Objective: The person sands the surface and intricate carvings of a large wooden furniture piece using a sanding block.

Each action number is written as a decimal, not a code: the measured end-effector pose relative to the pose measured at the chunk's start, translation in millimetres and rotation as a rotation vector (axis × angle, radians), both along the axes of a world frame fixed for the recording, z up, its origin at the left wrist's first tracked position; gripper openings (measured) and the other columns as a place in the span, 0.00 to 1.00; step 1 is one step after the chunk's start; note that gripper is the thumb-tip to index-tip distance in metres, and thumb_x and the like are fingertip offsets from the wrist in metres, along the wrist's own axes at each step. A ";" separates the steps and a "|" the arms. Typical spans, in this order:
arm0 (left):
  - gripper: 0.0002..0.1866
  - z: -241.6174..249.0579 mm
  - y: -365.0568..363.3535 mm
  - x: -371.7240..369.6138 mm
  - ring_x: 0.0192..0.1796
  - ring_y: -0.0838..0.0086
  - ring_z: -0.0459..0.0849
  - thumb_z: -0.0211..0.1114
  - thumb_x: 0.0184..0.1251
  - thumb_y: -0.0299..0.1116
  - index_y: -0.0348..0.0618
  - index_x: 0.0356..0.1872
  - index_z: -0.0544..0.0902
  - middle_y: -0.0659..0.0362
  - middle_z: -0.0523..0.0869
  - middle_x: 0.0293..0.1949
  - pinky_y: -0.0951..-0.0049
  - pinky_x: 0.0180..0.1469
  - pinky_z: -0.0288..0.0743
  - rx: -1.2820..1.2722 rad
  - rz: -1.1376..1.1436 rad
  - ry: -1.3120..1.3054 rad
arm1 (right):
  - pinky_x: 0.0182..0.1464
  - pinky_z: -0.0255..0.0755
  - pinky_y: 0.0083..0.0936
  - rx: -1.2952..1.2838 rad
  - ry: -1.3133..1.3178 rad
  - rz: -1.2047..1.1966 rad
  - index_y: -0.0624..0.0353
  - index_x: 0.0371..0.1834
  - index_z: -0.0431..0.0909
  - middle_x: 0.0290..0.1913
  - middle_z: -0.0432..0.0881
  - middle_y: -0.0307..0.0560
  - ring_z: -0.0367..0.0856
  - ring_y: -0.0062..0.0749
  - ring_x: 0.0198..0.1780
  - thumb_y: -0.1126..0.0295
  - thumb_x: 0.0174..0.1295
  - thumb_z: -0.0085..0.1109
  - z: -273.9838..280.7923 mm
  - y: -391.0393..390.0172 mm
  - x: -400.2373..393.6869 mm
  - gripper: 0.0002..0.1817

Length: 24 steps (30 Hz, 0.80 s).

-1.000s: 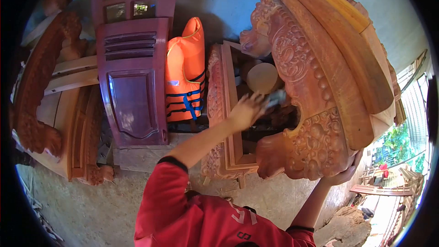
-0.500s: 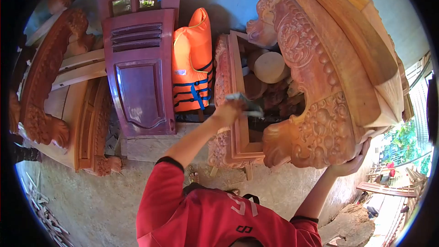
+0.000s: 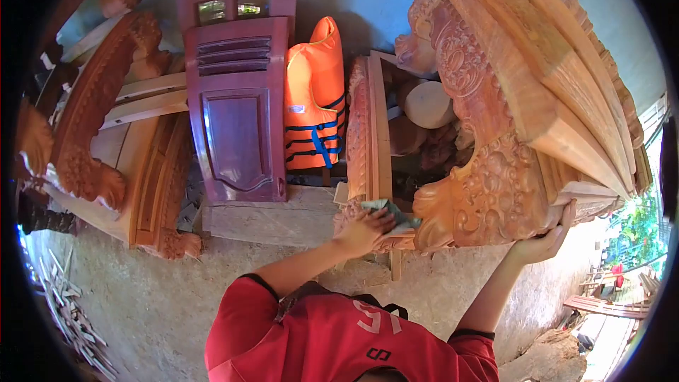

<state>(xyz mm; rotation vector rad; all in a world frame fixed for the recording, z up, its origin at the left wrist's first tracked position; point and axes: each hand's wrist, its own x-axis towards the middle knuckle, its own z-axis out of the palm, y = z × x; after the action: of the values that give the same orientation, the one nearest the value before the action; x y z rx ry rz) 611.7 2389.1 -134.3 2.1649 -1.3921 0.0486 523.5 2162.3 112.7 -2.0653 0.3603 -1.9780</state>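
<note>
My left hand (image 3: 364, 232) is closed around a flat grey-green piece (image 3: 392, 216), thin and bendable like a folded sheet or cloth; its exact kind I cannot tell. It lies at the near corner of a carved wooden frame (image 3: 380, 134), beside the scrolled foot of a large carved wooden furniture piece (image 3: 495, 191). That large piece is tilted on its side, with reddish-brown relief carving and long smooth boards. My right hand (image 3: 543, 244) grips its lower right edge, fingers pointing up along the wood.
Behind stand a purple-brown door panel (image 3: 237, 127) and an orange life jacket (image 3: 315, 99). More carved furniture (image 3: 92, 148) is at left, with wood strips (image 3: 71, 311) on the floor. A round wooden block (image 3: 428, 105) sits inside the frame. Planks (image 3: 608, 305) lie at right.
My left hand has come from over the frame's opening down to its near corner, still with the grey-green piece. My right hand stays on the carved edge. The whole view has shifted slightly.
</note>
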 end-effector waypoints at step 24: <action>0.17 45.2 38.3 -137.9 0.60 0.69 0.72 0.63 0.54 0.39 0.54 0.47 0.79 0.61 0.80 0.48 0.56 0.64 0.57 -0.006 -0.028 -0.070 | 0.56 0.69 0.38 0.026 1.248 1.069 0.62 0.56 0.71 0.46 0.79 0.57 0.76 0.54 0.48 0.70 0.55 0.58 -176.8 65.6 -133.0 0.23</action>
<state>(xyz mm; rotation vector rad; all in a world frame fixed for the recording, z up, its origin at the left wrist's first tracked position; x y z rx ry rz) 473.8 2427.3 -89.1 2.1570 -1.4597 0.1185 390.4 2227.9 -64.1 -2.3807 -0.4509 -0.0141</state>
